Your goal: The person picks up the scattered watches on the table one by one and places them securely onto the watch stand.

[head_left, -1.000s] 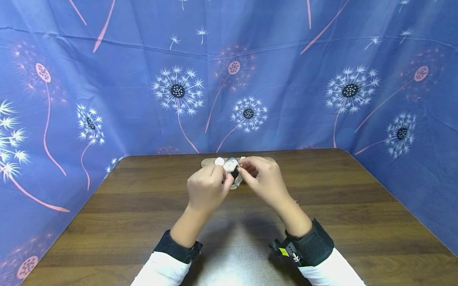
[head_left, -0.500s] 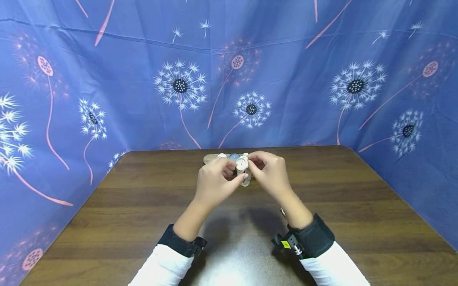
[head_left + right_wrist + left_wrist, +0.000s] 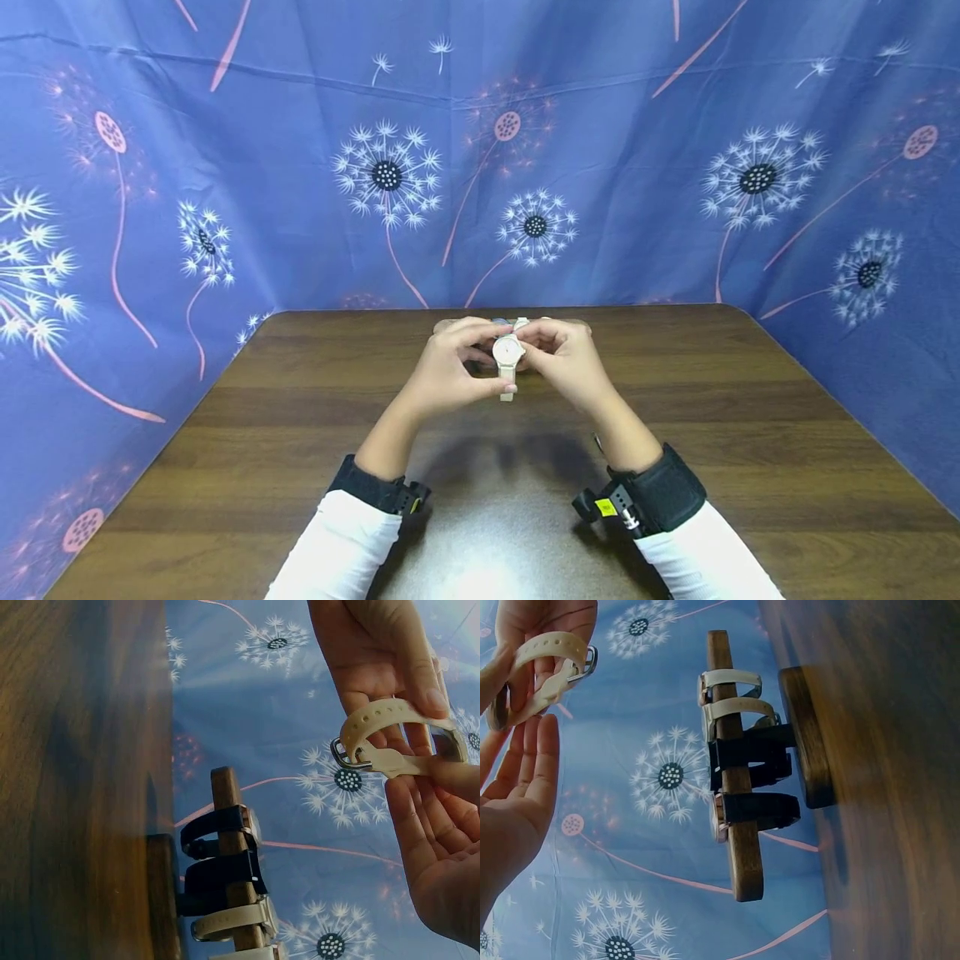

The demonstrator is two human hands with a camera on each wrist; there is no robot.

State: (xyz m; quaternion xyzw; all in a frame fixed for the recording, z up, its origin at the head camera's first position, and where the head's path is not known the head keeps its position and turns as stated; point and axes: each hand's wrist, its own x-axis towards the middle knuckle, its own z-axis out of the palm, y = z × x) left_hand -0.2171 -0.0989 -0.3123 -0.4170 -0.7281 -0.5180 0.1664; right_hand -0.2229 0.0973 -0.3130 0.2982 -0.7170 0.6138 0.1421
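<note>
A wristwatch (image 3: 508,351) with a pale dial and a cream strap is held upright between my two hands, its dial facing me. My right hand (image 3: 566,358) pinches the case from its right side. My left hand (image 3: 442,367) holds it from the left, index finger near the top and thumb low by the strap. In the right wrist view the strap (image 3: 382,714) is buckled into a loop, and some fingers of both hands stretch behind it. Behind the hands is a wooden watch stand (image 3: 746,879), mostly hidden in the head view.
Several watches hang on the stand's bar: black ones (image 3: 769,810), a beige one (image 3: 742,707) and a white one (image 3: 735,676). The stand's base (image 3: 806,742) rests on the brown table (image 3: 300,450). A small metallic item (image 3: 597,442) shows beside my right forearm. A blue curtain (image 3: 300,225) hangs behind.
Both hands have brought the watch away from among the watches on the stand, slightly right and nearer to me. Its dial and strap now show fully. The head view has shifted a little.
</note>
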